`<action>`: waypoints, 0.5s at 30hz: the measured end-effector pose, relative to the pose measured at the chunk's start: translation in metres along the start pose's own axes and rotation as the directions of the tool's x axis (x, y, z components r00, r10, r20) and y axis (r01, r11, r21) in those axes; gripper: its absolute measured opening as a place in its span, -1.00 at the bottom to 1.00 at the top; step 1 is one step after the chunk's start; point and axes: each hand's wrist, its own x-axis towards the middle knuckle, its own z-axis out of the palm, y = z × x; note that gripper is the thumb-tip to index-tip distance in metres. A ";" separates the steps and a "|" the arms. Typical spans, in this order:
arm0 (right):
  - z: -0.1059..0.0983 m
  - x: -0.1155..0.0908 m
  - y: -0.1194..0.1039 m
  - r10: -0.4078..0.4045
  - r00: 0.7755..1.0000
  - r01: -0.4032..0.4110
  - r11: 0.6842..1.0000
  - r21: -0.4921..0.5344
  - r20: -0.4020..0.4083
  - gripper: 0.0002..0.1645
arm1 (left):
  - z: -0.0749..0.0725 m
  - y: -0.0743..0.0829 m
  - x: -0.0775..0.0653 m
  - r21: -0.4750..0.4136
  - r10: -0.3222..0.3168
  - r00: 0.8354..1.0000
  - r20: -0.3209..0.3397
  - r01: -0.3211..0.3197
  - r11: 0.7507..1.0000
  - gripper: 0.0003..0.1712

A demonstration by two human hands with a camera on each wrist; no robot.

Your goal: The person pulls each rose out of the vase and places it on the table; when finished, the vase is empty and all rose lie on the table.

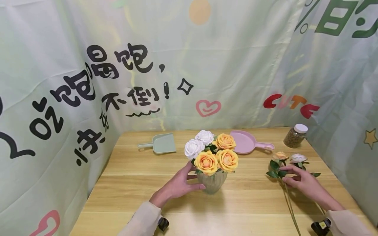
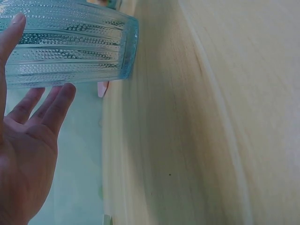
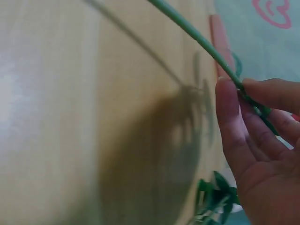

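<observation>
My left hand [image 1: 178, 184] grasps a glass vase [image 1: 212, 183] of white and yellow roses [image 1: 206, 162] mid-table [image 1: 133, 196], as my right hand [image 1: 302, 181] pinches the stem of a peach rose [image 1: 280, 156] beside a loose white rose [image 1: 298, 158].

The head view was brightly lit, with pale glare on the counter [image 1: 195, 219] in front. The left wrist view was dimmer and bluish; in the soft-focused right wrist view, the right grip [image 3: 262, 159] cast a broad, blurry shadow.
</observation>
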 end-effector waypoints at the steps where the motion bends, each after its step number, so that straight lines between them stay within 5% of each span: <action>1: 0.001 0.000 0.001 0.018 1.000 -0.018 1.000 0.000 0.009 -0.42 | 0.000 0.000 0.000 0.001 0.002 1.000 0.001 -0.002 1.000 0.16; 15: 0.002 0.000 0.008 0.119 0.993 -0.119 0.993 -0.005 0.022 -0.33 | 0.000 0.000 0.000 0.006 0.005 1.000 0.000 -0.005 1.000 0.16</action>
